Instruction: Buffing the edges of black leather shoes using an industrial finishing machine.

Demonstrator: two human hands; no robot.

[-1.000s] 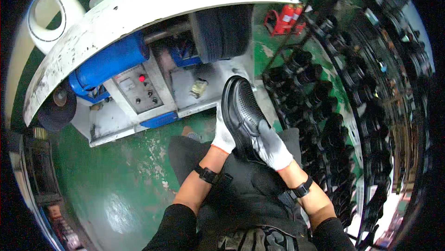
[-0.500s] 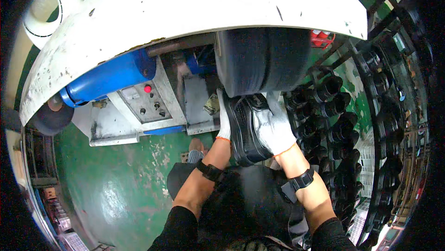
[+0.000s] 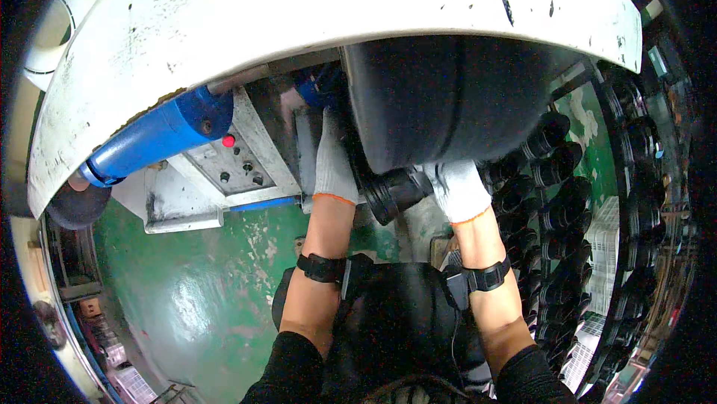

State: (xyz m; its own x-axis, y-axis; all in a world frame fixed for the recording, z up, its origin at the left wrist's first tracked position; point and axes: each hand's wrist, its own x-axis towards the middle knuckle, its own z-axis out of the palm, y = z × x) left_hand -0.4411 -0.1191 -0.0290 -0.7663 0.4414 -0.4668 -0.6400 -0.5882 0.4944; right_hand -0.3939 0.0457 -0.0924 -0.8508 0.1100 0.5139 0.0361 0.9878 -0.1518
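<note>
A black shoe [image 3: 399, 193] is between my gloved hands, tilted, with its far part hidden beneath a large dark roller [image 3: 455, 105]. My left hand [image 3: 334, 161], in a white glove with an orange cuff, reaches forward along the shoe's left side and grips it; its fingertips are lost in shadow. On the other side my right hand [image 3: 461, 189], gloved the same way, holds the shoe just under the roller's lower edge, which hides part of the fingers. The roller's surface looks smeared, as if turning.
A white curved hood [image 3: 336, 1] overhangs the roller. To the left are a blue cylinder [image 3: 160, 131], a control panel [image 3: 243, 169] with a red button, and a dark wheel [image 3: 78, 206]. Racks of black shoes [image 3: 556, 210] stand close on my right. The floor [image 3: 187, 284] is green.
The shoe has gone from lying lengthwise before me to a tilted position farther under the roller. My left hand has moved forward and left. My hands are wider apart, and the view has shifted.
</note>
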